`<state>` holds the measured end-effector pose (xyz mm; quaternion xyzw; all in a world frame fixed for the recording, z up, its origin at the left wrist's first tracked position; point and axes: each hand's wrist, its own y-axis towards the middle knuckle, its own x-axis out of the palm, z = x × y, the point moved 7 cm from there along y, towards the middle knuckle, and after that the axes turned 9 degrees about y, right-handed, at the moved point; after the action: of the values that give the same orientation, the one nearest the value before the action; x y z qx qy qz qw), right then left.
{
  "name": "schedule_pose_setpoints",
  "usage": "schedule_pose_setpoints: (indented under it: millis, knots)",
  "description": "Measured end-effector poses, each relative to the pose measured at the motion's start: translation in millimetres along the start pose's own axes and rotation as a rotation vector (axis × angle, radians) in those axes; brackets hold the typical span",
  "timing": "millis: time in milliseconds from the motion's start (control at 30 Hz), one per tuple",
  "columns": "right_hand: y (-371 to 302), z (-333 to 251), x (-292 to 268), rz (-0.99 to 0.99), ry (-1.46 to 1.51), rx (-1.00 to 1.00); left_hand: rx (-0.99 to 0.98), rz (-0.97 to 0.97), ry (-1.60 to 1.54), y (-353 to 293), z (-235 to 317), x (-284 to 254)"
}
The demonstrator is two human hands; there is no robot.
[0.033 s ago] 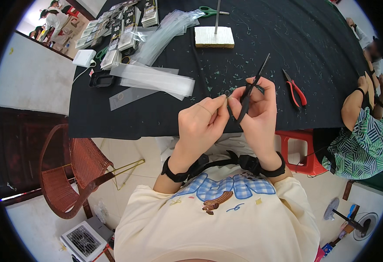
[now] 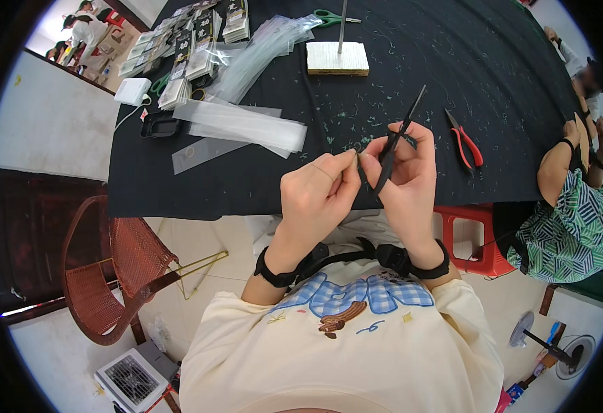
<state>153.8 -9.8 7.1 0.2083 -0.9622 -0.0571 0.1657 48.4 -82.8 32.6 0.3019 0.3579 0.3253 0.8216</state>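
My left hand [image 2: 322, 187] is closed in a pinch, thumb against forefinger. At its fingertips shows a tiny thin loop [image 2: 358, 147], too small to make out fully. My right hand [image 2: 406, 165] is wrapped round black scissors [image 2: 413, 103], whose blades point away from me, up and to the right. Its thumb tip comes close to the left fingertips, by the loop. Both hands are above the near edge of the black-covered table [image 2: 246, 189]. Right of the scissors lie red-handled pliers [image 2: 468, 143].
Clear plastic sleeves [image 2: 246, 127] and stacked printed cards [image 2: 195, 51] lie at the left. Farther off are a white block [image 2: 337, 58] with an upright rod and green-handled scissors [image 2: 329, 18]. Thread scraps litter the cloth. A co-worker's arm [image 2: 556, 168] rests at the right edge.
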Motion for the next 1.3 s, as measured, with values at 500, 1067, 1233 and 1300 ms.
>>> schedule_pose_setpoints:
  millis: [500, 1067, 1233, 1300]
  knots:
    - [0.8, 2.4, 0.8, -0.024, -0.019, -0.007, -0.19, -0.039, -0.066, 0.8, -7.4, 0.5]
    - [-20.8, -13.1, -1.2, -0.223, -0.754, -0.349, -0.65, -0.18, -0.506, 0.2, -18.7, -0.5]
    - [-20.7, -14.2, 1.1, -0.225, -0.793, -0.358, -0.68, -0.223, -0.56, -0.3, -16.7, 0.6]
    - [-19.8, -12.7, 1.0, -0.238, -0.816, -0.316, -0.667, -0.23, -0.533, -0.6, -17.4, -0.2]
